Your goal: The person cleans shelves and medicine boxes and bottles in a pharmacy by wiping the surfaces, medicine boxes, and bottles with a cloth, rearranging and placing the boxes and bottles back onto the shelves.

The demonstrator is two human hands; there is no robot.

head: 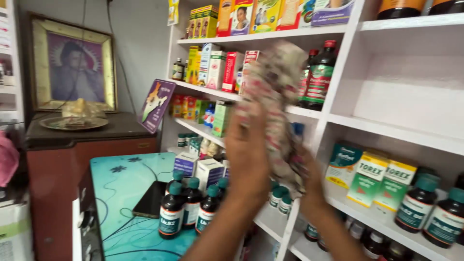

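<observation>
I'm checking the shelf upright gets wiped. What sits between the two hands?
In the head view, a crumpled floral cloth fills the gap between the left hand and right hand, both pressed to it, in front of the white shelf upright.

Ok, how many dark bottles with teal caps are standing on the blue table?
4 show: two in front, two behind. A fifth teal cap peeks out beside the left hand, so more may be hidden behind that arm.
</observation>
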